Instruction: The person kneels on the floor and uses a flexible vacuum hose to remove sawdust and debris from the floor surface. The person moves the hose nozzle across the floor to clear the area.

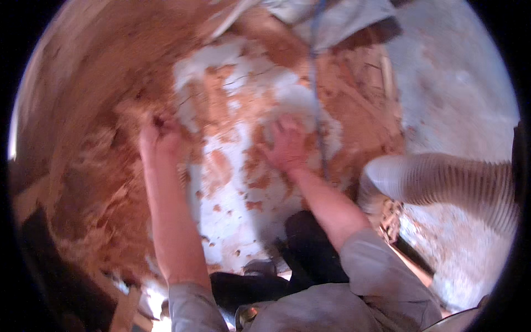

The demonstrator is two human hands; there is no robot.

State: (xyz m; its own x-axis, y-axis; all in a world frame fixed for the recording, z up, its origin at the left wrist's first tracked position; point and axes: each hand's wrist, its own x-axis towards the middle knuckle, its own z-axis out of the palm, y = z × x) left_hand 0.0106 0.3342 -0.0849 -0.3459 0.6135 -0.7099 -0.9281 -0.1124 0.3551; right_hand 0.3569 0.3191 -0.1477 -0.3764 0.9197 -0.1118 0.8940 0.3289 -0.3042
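Observation:
Reddish-brown sawdust [99, 193] is heaped thickly on the left. My left hand [160, 135] is at the edge of this heap, its fingers curled in; blur hides what, if anything, they hold. To the right, my right hand [286, 145] reaches down flat with thumb and fingers apart, over a pale floor [227, 216] patched with the same sawdust. It appears to touch the surface and grips nothing that I can see.
A thin blue cord [315, 83] runs down just right of my right hand. A thick ribbed hose [442, 180] curves in from the right. Wood scraps [373, 83] and pale sheeting [348, 19] lie at the far side. A wooden piece [126, 310] stands at the lower left.

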